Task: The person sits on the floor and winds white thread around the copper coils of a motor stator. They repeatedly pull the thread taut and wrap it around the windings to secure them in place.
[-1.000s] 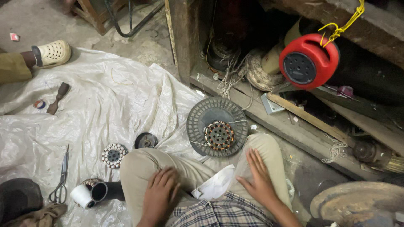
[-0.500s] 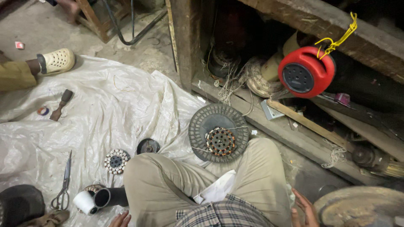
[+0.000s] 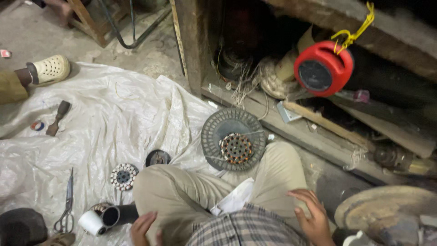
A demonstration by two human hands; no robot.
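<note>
Two bare hands rest low in the head view, and both hold nothing. The right hand [image 3: 312,217] lies on the person's right knee with its fingers [image 3: 304,197] spread apart and flat on the tan trouser cloth. The left hand [image 3: 143,228] sits at the bottom edge by the left thigh; its fingers look a little curled and loose, but part of the hand is cut off, so I cannot tell more.

Between the knees lies a white folded paper [image 3: 234,199]. It looks thin and floppy.

Just past the crossed legs, touching the shin, sits a round grey fan motor plate [image 3: 233,139] with a ring of copper wire coils [image 3: 236,148] in its middle. It looks like metal, so I think it is heavy and stiff. The coils look thin and easy to hurt. The safe place to hold it seems to be the outer rim, with both hands, and not the wire.

Left of the legs, on the white plastic sheet [image 3: 104,118], lie a small round coil ring [image 3: 123,175], a dark round cap [image 3: 157,158], a white tape roll [image 3: 91,222] and scissors [image 3: 67,205]. Farther off are a brush [image 3: 57,118] and another person's foot in a pale shoe [image 3: 50,69]. A red round cord reel [image 3: 321,69] hangs under the wooden bench on the right.
</note>
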